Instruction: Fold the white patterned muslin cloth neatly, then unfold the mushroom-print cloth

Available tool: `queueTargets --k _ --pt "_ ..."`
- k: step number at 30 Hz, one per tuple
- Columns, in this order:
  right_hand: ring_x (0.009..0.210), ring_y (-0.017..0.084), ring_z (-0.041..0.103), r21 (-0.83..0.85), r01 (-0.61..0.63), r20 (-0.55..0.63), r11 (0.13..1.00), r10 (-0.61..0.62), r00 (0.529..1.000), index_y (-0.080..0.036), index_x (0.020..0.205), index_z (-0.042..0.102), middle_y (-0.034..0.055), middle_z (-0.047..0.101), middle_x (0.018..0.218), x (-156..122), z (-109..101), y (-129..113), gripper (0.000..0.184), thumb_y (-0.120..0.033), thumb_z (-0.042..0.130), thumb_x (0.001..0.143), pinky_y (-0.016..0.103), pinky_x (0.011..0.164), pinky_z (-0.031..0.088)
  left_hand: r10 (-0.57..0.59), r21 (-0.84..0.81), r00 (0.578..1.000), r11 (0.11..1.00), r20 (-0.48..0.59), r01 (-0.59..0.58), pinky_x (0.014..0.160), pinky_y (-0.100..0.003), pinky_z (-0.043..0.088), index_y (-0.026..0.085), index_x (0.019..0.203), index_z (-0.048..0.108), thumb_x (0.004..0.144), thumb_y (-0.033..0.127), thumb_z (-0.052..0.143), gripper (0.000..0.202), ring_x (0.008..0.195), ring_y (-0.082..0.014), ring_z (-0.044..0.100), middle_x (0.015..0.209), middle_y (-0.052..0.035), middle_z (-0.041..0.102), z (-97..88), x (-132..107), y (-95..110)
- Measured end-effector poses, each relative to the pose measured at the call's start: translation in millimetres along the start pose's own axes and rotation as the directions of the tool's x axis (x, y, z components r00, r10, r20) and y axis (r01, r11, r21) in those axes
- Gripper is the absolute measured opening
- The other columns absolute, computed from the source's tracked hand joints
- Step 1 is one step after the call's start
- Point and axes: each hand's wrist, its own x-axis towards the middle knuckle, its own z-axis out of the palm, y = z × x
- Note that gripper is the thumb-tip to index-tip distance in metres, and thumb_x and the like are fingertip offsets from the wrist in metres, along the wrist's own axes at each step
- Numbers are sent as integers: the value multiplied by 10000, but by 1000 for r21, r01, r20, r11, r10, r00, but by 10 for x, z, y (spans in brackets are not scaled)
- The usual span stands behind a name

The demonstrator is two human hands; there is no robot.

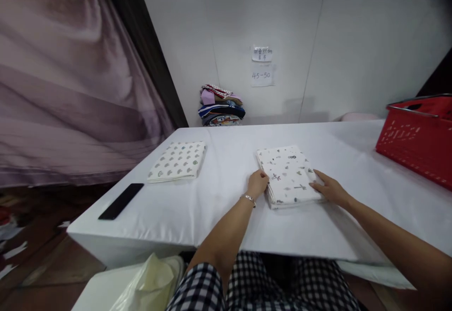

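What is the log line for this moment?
left hand: touching cloth's left edge | right hand: touching cloth's right edge | cloth: folded, on table

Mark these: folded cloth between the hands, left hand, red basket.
Folded cloth [287,177]: head view, middle of its printed top face.
Left hand [258,184]: head view, back of the hand.
Red basket [418,141]: head view, side wall below the rim.
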Motion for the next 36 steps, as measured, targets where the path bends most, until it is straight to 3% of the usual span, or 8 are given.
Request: queueTargets --k 4,8,10,14,19,23,30,36 --pt "957 276 602 -25 113 -30 993 -113 993 -175 1283 509 83 598 1212 213 -292 165 631 -466 524 724 394 851 467 49 -12 998 999 28 -49 651 -235 425 194 729 652 714 178 574 81 723 -143 592 761 -3 678 252 -516 89" --pt "1077 315 542 -240 214 -127 947 -249 960 -137 1192 583 124 620 1157 240 -410 29 504 -374 461 763 470 933 408 120 -107 985 988 125 -107 662 -251 445 215 849 681 724 214 593 152 727 -153 599 782 -2 683 436 -827 146" --pt "1094 298 537 -246 342 -109 907 -377 920 -173 1153 608 106 620 1165 43 -328 -142 442 -381 434 804 467 945 405 148 -108 984 985 100 -137 697 -258 454 210 826 687 731 188 587 140 745 -153 597 797 -8 680 368 -806 133" --pt "1126 262 528 -180 600 91 779 -594 799 -225 1219 562 85 588 1225 -582 -12 -394 425 -422 409 875 448 949 410 212 59 967 977 -143 -205 809 -297 449 203 859 679 779 139 529 182 850 -166 575 939 -34 649 11 -536 2" --pt "1241 274 432 -332 628 76 704 -644 762 -197 1327 444 114 468 1354 -1047 308 -370 479 -386 415 888 486 995 351 374 277 911 906 -172 -319 948 -323 401 193 1036 646 776 62 496 328 1098 -195 476 1141 -56 585 -252 -126 -189" --pt "1259 257 413 -413 612 31 674 -662 749 -190 1357 399 110 458 1364 -1088 385 -322 466 -271 395 897 469 1015 327 435 329 900 856 -40 -399 972 -332 389 207 1015 667 792 39 461 347 1100 -182 485 1160 -42 591 -207 62 -321" --pt "1235 234 449 -435 622 53 651 -671 739 -194 1336 431 110 477 1346 -1108 400 -341 437 -249 365 907 436 987 368 395 226 915 901 -80 -369 951 -308 414 230 999 675 822 59 456 330 1035 -157 531 1140 -21 599 -206 93 -426" --pt "1199 236 487 -422 602 85 678 -632 770 -271 1277 502 47 536 1295 -879 40 142 439 -194 325 883 470 957 366 466 292 885 846 2 -446 891 -306 442 244 1004 663 833 105 475 290 984 -157 532 1071 -30 575 -228 -233 -406"
